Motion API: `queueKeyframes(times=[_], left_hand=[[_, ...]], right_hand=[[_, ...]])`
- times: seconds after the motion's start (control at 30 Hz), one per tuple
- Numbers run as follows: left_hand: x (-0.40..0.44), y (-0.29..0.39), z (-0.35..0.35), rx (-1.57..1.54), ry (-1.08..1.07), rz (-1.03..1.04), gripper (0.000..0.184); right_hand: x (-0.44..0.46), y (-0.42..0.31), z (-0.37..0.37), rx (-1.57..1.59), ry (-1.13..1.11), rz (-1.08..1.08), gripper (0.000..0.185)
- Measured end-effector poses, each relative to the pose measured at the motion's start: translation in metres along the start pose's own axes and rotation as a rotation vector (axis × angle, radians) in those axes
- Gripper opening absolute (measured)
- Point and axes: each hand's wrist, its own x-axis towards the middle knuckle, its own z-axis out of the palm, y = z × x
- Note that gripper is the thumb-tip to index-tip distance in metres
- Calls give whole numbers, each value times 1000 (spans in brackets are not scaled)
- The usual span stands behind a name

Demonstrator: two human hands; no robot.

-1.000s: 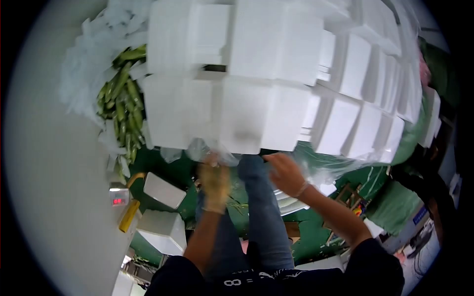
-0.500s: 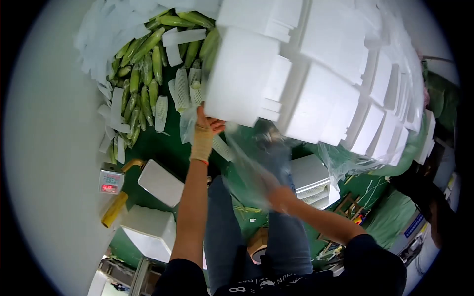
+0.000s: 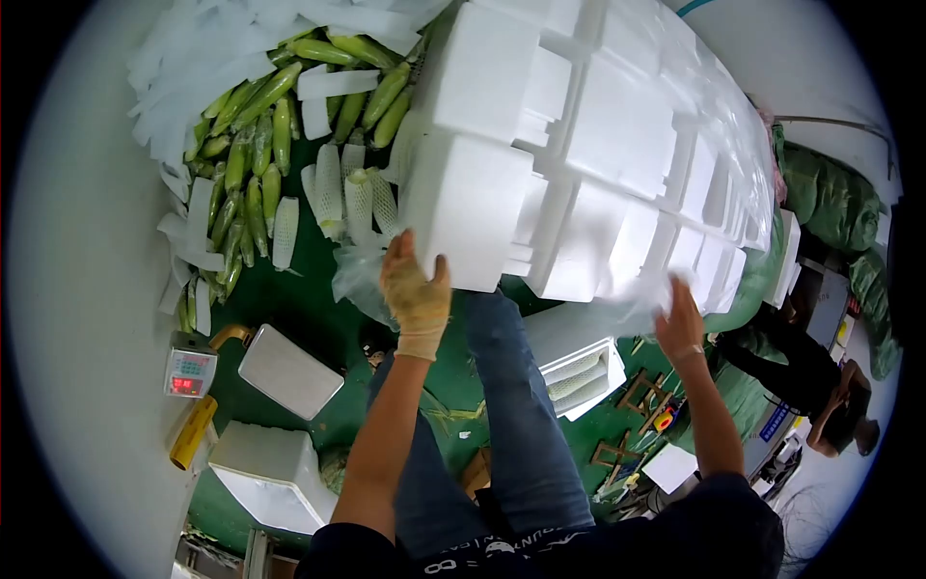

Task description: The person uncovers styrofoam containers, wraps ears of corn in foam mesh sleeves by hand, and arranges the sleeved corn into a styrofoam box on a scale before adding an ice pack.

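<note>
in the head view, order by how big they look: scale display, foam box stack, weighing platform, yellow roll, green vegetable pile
1. Foam box stack
2. Green vegetable pile
3. Weighing platform
4. Scale display and yellow roll: too alike to rank

Boxes (image 3: pixel 468 207): white, smooth-faced foam; closely stacked in rows, with stepped recesses between the blocks; outer faces appear intact. Film (image 3: pixel 362 280): clear, thin, wrinkled; bunched beside the stack's lower left corner; also loose along the lower edge, partly blurred; draped over the right side.
</note>
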Motion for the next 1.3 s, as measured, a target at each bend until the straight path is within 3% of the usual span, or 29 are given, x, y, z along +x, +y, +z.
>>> queueKeyframes(times=[0.03,0.1,0.17,0.23,0.3,0.4,0.43,0.5,0.53,0.63,0.73,0.9,0.97,1.0,1.07,1.13,1.17,1.2,1.27,1.3], left_hand=[[12,22,4,-59,17,166,46],[39,65,25,36,-127,447,48],[64,108,46,177,-346,546,48],[90,115,96,518,-221,648,44],[118,118,108,819,-320,663,41],[125,108,100,800,-369,608,45],[127,103,94,760,-355,594,48],[120,92,54,669,-454,532,52],[113,82,40,616,-413,541,54],[106,55,19,561,-277,558,55],[103,41,-5,533,-115,530,57],[123,13,-101,332,211,510,46],[135,-17,-139,131,248,410,42],[132,-15,-152,125,253,421,42],[125,-2,-169,-175,169,53,37],[116,51,-180,-129,100,49,36],[110,71,-186,-67,33,34,35],[113,85,-174,-328,15,-49,35],[118,93,-144,-196,-43,-63,32],[130,79,-111,-224,-30,-80,31]], right_hand=[[35,-36,0,33,130,-114,59],[107,-68,13,463,247,-117,60],[170,-94,2,669,426,58,66],[207,-100,-5,508,767,-83,72],[206,-123,-17,381,787,-271,72],[184,-127,15,261,419,-490,58],[177,-126,36,403,240,-550,52],[167,-135,63,269,161,-594,47],[161,-145,65,88,184,-656,46],[137,-174,56,34,86,-767,45],[118,-169,6,-61,-69,-658,34],[69,-77,-79,68,3,-591,24],[55,-22,-110,43,65,-427,20],[51,21,-119,9,134,-383,20],[45,82,-148,-35,243,-210,18],[55,103,-198,-252,352,-161,21],[65,108,-216,-461,421,-237,27],[72,111,-222,-382,485,-200,32],[65,102,-236,-225,649,-219,42],[47,74,-246,119,644,-121,39]])
